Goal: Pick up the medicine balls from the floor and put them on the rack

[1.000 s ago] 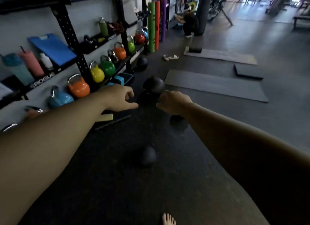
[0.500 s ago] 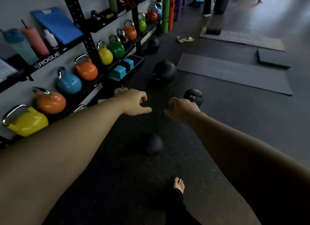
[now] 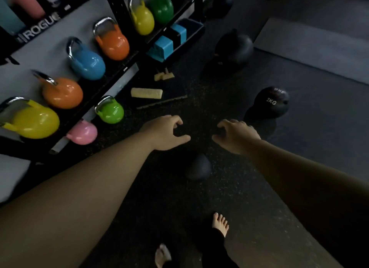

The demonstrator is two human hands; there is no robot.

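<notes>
Three black medicine balls lie on the dark rubber floor. A small one (image 3: 198, 167) sits just below and between my hands. One marked 2KG (image 3: 272, 102) rests to the right, beyond my right hand. A larger one (image 3: 234, 48) lies farther off near the rack. My left hand (image 3: 164, 133) and my right hand (image 3: 233, 135) reach forward side by side above the floor, fingers curled and apart, holding nothing. The black rack (image 3: 127, 62) runs along the left wall.
The rack shelves hold coloured kettlebells: yellow (image 3: 33, 121), orange (image 3: 62, 93), blue (image 3: 87, 62), green (image 3: 110, 111), pink (image 3: 82, 132). A blue block (image 3: 169, 42) lies on the bottom shelf. Foam pieces (image 3: 146, 93) lie by the rack. A grey mat (image 3: 319, 42) is at right. My bare feet (image 3: 219, 223) are below.
The view has tilted down and moved closer to the floor. Both hands have lowered toward the small ball, and the 2KG ball is now clear of my right hand.
</notes>
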